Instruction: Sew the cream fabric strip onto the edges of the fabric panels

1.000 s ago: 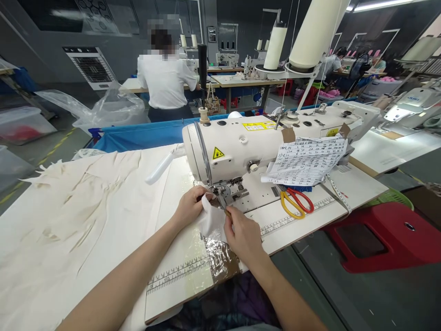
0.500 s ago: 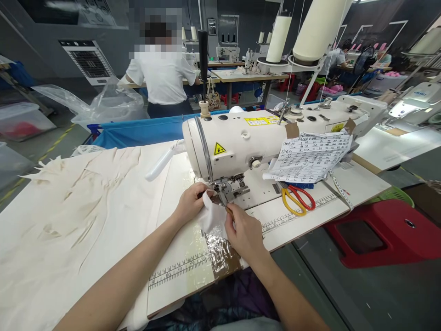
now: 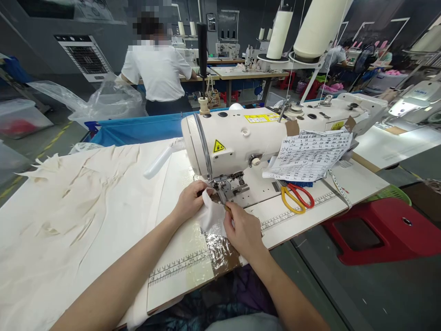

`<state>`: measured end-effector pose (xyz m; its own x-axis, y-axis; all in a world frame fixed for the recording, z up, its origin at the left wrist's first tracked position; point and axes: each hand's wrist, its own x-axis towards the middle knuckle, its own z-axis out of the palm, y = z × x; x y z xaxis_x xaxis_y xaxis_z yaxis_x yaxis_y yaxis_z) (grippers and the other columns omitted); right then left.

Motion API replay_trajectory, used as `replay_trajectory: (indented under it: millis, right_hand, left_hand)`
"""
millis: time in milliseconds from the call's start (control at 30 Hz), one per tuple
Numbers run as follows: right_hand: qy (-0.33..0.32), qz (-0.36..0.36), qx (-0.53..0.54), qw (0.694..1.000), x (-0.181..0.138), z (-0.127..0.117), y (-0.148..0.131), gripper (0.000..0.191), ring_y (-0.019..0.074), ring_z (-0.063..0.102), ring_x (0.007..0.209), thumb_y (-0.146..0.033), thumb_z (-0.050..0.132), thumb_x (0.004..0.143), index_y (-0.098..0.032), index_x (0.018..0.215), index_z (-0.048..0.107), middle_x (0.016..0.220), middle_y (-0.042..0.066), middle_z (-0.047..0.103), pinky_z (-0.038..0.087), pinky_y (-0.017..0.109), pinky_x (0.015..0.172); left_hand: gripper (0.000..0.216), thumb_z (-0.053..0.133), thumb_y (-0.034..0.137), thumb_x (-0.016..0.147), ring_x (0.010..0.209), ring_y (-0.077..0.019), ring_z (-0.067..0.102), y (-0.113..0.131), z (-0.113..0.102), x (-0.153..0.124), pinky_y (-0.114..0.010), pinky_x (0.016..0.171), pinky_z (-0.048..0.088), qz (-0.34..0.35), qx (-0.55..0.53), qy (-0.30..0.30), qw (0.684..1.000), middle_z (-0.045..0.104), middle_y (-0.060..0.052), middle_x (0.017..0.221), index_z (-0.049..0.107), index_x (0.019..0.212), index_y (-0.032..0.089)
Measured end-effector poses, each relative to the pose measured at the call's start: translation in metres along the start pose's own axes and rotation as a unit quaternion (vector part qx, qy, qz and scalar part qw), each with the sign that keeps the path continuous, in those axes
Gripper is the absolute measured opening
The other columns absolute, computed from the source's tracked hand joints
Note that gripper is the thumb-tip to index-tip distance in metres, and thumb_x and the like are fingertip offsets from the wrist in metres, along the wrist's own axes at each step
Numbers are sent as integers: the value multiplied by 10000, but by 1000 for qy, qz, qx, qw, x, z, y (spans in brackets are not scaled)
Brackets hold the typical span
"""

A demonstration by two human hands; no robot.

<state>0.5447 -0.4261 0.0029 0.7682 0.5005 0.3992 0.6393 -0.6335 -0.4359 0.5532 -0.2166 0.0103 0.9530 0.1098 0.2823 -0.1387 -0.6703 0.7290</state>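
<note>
A small white piece of fabric (image 3: 212, 216) lies under the presser foot (image 3: 224, 188) of a white sewing machine (image 3: 248, 138). My left hand (image 3: 190, 201) has its fingers closed on the fabric's far edge, right beside the needle area. My right hand (image 3: 243, 230) pinches the near edge, and a thin brownish tool tip shows at its fingertips. Both hands rest on the table in front of the machine head.
Cream fabric pieces (image 3: 69, 207) cover the table's left side. Red and yellow scissors (image 3: 296, 195) lie right of the needle, under a handwritten paper sheet (image 3: 308, 156). A red stool (image 3: 382, 227) stands at the right. A person in a white shirt (image 3: 156, 73) works behind.
Both hands stay at the presser foot holding the white fabric; only the camera view has shifted slightly.
</note>
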Motion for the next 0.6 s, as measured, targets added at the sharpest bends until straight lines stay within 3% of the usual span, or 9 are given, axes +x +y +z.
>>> replay_trajectory:
  millis: [433, 600]
  right_hand:
    - [-22, -7, -8, 1000, 2, 0, 1, 300, 192, 736, 717, -165, 459, 987, -153, 1223, 645, 1070, 74, 782, 468, 265, 539]
    - [-27, -17, -18, 999, 1, -1, -1, 319, 196, 735, 759, -175, 417, 1012, -139, 1247, 629, 1105, 104, 767, 493, 260, 552]
  left_hand:
    - [298, 503, 431, 911, 835, -203, 619, 0, 1, -1, -338, 779, 504, 29, 31, 7, 999, 677, -44, 859, 670, 814, 204]
    - [203, 513, 371, 869, 873, -229, 592, 1, 4, -1, -366, 784, 497, 54, 64, 14, 996, 662, -54, 867, 629, 852, 204]
